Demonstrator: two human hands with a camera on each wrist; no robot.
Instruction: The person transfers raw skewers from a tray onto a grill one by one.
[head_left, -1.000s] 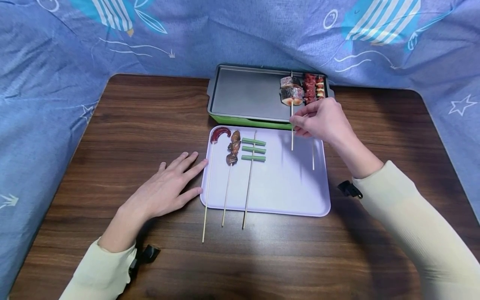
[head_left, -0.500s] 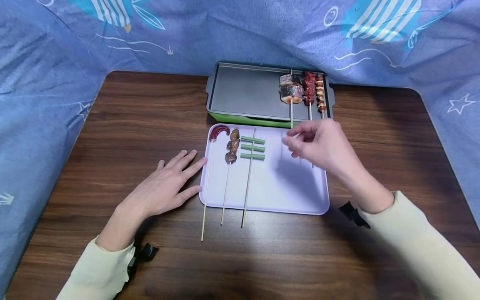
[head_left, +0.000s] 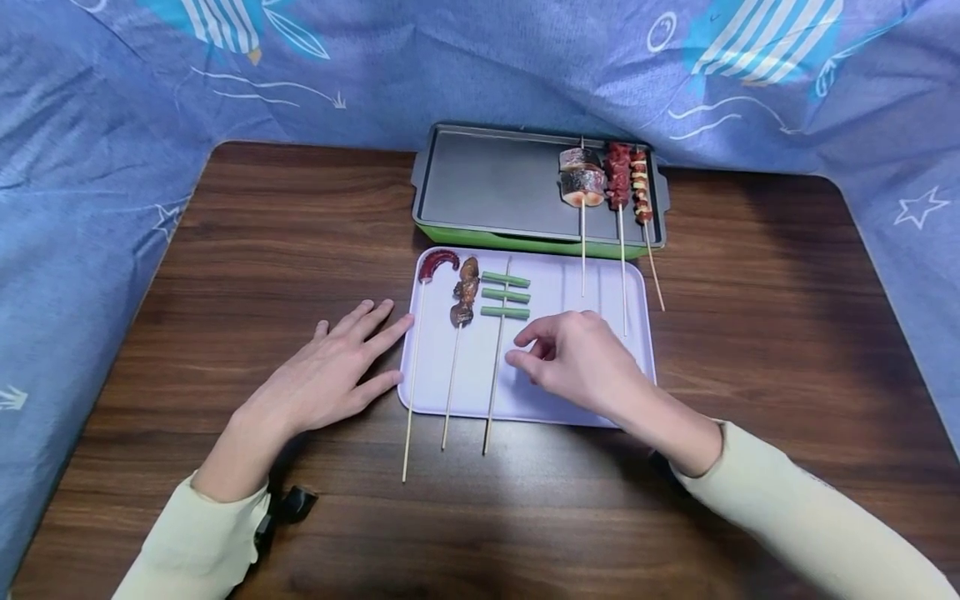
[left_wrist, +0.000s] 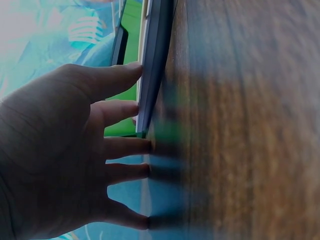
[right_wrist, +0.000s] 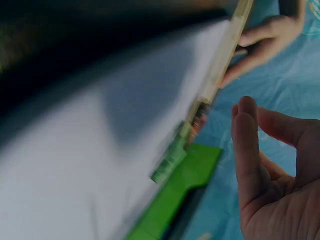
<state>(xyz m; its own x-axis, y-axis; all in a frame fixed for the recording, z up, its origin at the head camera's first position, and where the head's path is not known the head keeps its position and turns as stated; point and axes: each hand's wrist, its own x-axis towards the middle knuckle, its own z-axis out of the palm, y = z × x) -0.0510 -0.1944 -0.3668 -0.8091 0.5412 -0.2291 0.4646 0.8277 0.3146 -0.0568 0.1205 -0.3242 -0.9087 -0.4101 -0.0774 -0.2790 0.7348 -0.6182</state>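
**Swings right hand back over the tray, with nothing in it**

Holds nothing in the right hand; curves thumb and fingers toward each other with a narrow gap between, near the stick of the green skewer. Pinched the fish-slice skewer a second ago at the griddle; has since let go and come in over the tray. Hard to tell whether touching the green skewer; appears just short of it. Keeps left hand spread as before, fingertips at the tray's left rim.

Farther out, seen side by side on the tray: green skewer, brown skewer and curved red skewer, with stick ends jutting past the near rim over the table. Beyond, on the griddle: fish-slice skewer, unmoved since release, beside the dark red skewer and red-and-yellow skewer. Makes, by judgement, three on the griddle and three on the tray, with the latest placing apparently finished.
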